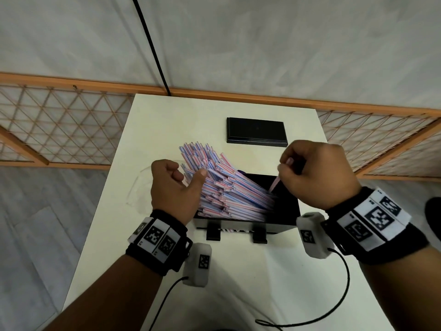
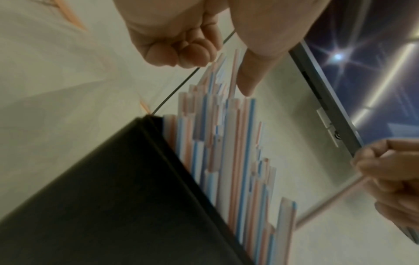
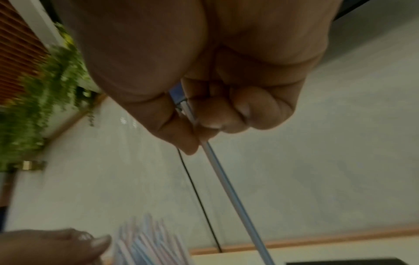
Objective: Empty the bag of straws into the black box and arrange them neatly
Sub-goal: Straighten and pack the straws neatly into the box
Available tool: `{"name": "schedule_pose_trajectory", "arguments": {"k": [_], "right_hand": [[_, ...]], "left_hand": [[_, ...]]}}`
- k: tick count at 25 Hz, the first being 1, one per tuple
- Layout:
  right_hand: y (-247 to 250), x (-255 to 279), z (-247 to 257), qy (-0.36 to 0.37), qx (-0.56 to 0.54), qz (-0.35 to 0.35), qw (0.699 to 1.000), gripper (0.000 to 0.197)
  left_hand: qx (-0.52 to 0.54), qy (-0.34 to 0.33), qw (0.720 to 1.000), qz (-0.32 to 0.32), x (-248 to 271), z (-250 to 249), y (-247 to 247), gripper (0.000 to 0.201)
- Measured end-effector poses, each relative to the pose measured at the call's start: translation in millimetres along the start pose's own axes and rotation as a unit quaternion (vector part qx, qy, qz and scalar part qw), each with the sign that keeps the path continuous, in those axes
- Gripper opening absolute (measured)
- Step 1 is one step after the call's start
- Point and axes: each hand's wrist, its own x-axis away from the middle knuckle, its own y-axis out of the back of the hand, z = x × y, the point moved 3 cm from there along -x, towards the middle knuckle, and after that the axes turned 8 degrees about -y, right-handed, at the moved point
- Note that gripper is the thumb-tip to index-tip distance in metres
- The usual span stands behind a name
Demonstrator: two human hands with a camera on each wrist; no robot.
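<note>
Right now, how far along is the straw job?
Mostly emptied: the straws already sit in the black box, and the clear bag lies flat on the table. In hand: the right hand pinches one straw over the box, while the left hand steadies the bundle with its thumb. Left: the straws lean and stick out unevenly, so tidying remains.

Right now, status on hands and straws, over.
Right hand pinches one straw. Left hand steadies straw bundle leaning out of black box. Nothing blocking.
</note>
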Motion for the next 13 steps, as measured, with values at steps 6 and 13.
{"name": "schedule_pose_trajectory", "arguments": {"k": [6,13], "right_hand": [[-62.7,-16.8,29.3,0.039,-0.03,0.148,0.988,0.012],[-85.6,12.0,-27.6,-0.095,0.056,0.261,0.959,0.052]], "left_hand": [[-0.012,0.028,0.999,0.01,-7.1,9.7,-0.9,0.028],[0.134,0.061,0.989,-0.004,-13.9,10.2,2.0,0.045]]}}
